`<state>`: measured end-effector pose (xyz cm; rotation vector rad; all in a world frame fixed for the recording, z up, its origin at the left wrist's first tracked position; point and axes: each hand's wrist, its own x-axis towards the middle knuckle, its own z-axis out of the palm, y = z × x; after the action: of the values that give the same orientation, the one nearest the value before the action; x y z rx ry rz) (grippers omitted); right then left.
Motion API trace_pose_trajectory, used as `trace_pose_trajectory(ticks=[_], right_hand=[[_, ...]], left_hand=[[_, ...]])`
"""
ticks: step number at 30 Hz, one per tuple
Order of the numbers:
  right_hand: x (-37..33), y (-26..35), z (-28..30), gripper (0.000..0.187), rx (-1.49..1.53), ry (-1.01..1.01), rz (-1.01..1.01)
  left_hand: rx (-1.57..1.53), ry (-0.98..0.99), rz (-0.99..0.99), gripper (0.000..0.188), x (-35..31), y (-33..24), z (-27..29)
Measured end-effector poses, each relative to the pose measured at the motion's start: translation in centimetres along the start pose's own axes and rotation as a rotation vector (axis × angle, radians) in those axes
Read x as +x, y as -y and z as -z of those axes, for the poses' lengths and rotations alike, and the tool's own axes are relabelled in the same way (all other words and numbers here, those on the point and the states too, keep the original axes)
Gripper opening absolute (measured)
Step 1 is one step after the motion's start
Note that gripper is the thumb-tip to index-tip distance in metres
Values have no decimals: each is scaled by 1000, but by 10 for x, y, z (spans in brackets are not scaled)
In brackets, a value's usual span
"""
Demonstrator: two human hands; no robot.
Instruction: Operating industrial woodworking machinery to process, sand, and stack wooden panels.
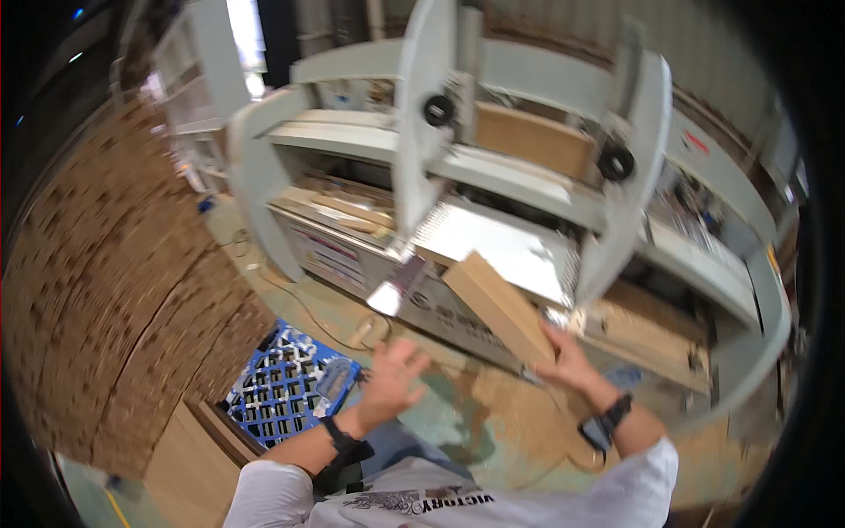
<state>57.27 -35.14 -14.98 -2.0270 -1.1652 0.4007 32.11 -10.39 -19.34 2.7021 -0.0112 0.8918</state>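
Note:
My right hand [568, 361] grips the near end of a light brown wooden board [497, 304], fingers closed round its edge. The board slants up and left, its far end in front of the white work surface [502, 242] of a large pale grey machine [334, 141]. My left hand [393, 380] is empty, its fingers apart and slightly blurred. It hovers left of the board, apart from it, close to a blue plastic pallet [304, 374]. A dark object with a white end [396, 289] sticks out at the machine's front edge.
Two curved uprights with black knobs [438, 110] rise from the machine. Wood strips [343, 211] lie on its left shelf. Brown stacked material [114, 290] fills the left side. Brown boards [189, 458] stand by the pallet. A thin cable [299, 304] crosses the dusty floor.

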Motion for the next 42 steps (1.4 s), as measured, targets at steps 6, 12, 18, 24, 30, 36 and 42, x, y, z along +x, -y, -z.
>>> trace_pose_trajectory(ticks=[6, 12, 18, 24, 30, 36, 42], right_hand=[[-10, -41, 2, 79, -638, -76, -163], [-8, -44, 2, 78, -582, -102, -6], [-6, -51, 3, 79, -687, -17, 51], [-15, -45, -14, 76, -637, -102, 61], [-33, 17, -69, 88, -169, 50, 7], [24, 103, -171, 73, 773, 272, -90], [106, 197, -354, 43, 998, 666, -205]], left_hand=[[-3, -51, 339, 57, -50, 13, -6], [34, 20, 427, 51, -69, 23, 11], [14, 60, 547, 46, -88, 28, 10], [-72, -68, 501, 42, -114, 31, 1], [-165, -243, 545, 35, -162, 35, -9], [-786, 81, 801, 38, -213, 31, -43], [-1393, 130, 1227, 47, -292, 48, -36]])
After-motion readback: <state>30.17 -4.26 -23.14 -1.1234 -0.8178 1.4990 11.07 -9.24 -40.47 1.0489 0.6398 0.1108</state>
